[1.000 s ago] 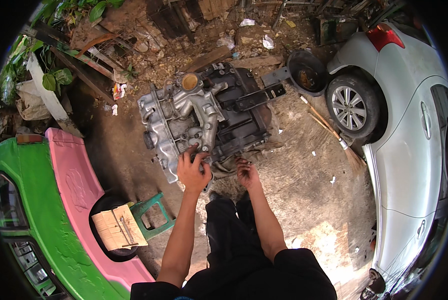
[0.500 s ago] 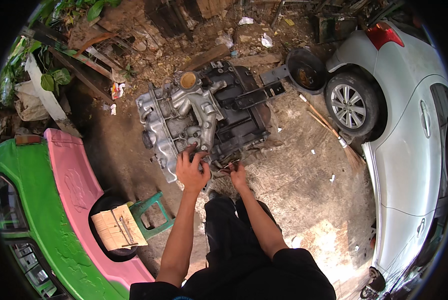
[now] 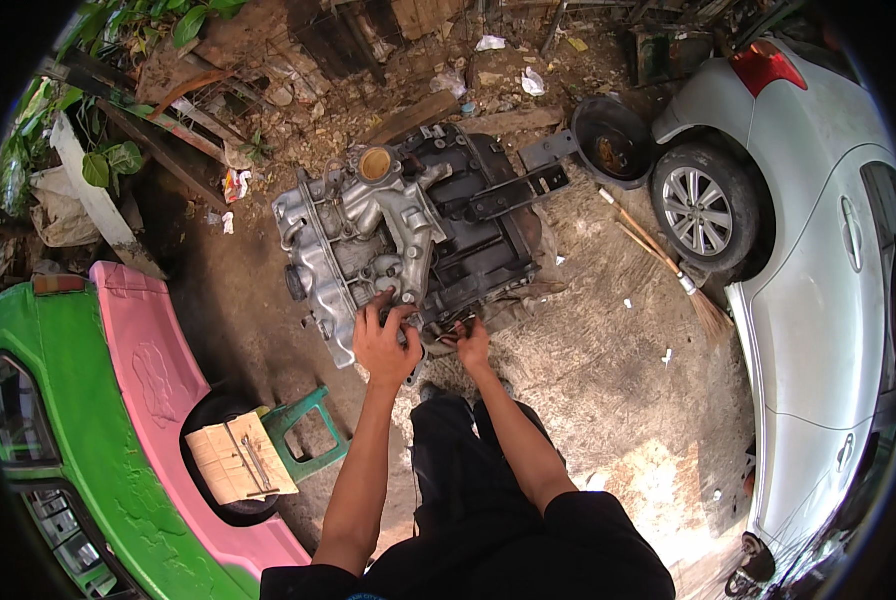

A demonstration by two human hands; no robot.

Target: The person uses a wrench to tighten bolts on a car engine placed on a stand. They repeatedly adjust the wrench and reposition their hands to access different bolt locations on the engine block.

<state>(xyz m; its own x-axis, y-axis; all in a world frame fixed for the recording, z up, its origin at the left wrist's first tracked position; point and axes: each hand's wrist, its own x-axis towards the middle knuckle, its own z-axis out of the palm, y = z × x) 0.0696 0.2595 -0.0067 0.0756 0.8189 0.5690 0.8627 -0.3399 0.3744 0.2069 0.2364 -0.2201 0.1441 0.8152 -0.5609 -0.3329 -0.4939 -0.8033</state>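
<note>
A large engine lies on the ground, with a silver ribbed cover point(image 3: 320, 270), a cast manifold point(image 3: 400, 215) with a yellow-topped round opening point(image 3: 376, 164), and a dark right section point(image 3: 478, 245) with a black bracket point(image 3: 516, 192). My left hand point(image 3: 386, 342) rests on its near left part, fingers curved and apart, fingertips touching the metal. My right hand point(image 3: 473, 345) is at the near lower edge, fingers closed around something small and hard to make out. A crumpled cloth point(image 3: 513, 305) shows under the engine's right side.
A silver car point(image 3: 808, 320) stands right, a straw broom point(image 3: 701, 305) and black basin point(image 3: 611, 140) beside it. At left are a green-and-pink vehicle point(image 3: 58, 370) and a green stool point(image 3: 318, 430) near cardboard holding metal tools point(image 3: 241, 455). Wood scraps and litter point(image 3: 428, 110) lie beyond the engine.
My right hand has moved left and slightly down along the engine's near edge since a second ago. My left hand stays in the same place on the engine.
</note>
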